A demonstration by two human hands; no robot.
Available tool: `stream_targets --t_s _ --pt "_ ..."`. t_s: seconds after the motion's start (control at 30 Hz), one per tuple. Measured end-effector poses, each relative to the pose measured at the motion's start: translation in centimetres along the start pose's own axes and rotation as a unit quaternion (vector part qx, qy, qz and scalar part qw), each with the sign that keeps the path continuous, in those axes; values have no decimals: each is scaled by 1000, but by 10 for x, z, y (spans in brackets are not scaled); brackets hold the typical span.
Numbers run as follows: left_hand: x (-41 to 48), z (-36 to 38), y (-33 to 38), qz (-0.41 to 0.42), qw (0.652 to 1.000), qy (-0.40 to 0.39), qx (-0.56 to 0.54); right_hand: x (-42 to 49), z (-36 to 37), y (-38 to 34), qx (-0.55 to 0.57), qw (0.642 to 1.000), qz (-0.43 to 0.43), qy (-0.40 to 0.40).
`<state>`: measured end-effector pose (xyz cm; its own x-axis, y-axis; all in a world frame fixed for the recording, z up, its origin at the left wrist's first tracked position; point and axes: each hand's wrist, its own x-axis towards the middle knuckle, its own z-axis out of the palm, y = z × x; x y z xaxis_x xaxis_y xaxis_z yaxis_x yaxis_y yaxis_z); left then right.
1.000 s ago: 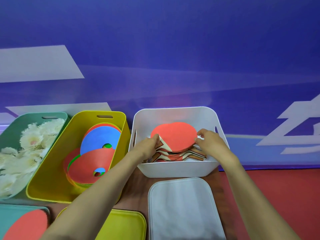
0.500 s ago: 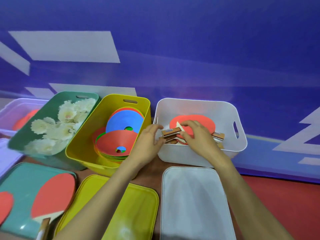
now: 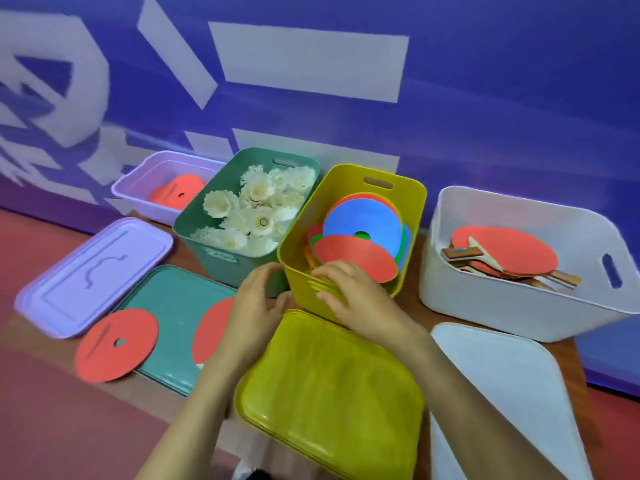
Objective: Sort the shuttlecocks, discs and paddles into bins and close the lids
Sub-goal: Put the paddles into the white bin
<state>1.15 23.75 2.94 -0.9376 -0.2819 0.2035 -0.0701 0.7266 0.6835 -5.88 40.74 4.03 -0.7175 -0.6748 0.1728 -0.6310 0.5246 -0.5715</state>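
Note:
Four open bins stand in a row by the wall. The white bin [image 3: 485,306] at the right holds red paddles [image 3: 512,254]. The yellow bin [image 3: 412,202] holds blue and red discs [image 3: 363,223]. White shuttlecocks [image 3: 256,216] fill the green bin [image 3: 194,233]. A loose red disc [image 3: 116,344] and a red paddle [image 3: 211,334] lie on the green lid [image 3: 169,306]; my left hand [image 3: 256,306] hides part of the paddle. That hand hovers with spread fingers at the yellow bin's front left corner. My right hand [image 3: 360,299] rests on that bin's front wall and holds nothing.
A purple bin [image 3: 138,178] with red discs stands at the far left, its purple lid [image 3: 90,271] in front. The yellow lid [image 3: 329,393] and white lid [image 3: 495,393] lie in front of their bins. A blue wall runs close behind the bins.
Both hands have left the paddles in the white bin and moved left to the front of the yellow bin. The view has swung left, and the purple bin and lid now show.

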Motion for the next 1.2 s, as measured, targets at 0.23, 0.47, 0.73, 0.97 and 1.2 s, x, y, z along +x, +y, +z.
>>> stream_targets --t_s 0.23,0.47,0.73,0.97,1.2 --pt "-1 -69 -135 -74 997 -33 15 62 114 -63 -11 992 85 -94" --pt "-21 -91 -241 -110 982 -136 64 82 218 -84 -93 942 266 -180" --pt "-51 -96 -314 -229 922 -224 218 90 276 -107 -138 931 283 -184" --pt "-51 -108 -337 -140 949 -179 219 100 302 -121 -162 936 259 -175" --pt "-42 -135 -322 -100 991 -39 85 142 321 -151 179 951 232 -99"
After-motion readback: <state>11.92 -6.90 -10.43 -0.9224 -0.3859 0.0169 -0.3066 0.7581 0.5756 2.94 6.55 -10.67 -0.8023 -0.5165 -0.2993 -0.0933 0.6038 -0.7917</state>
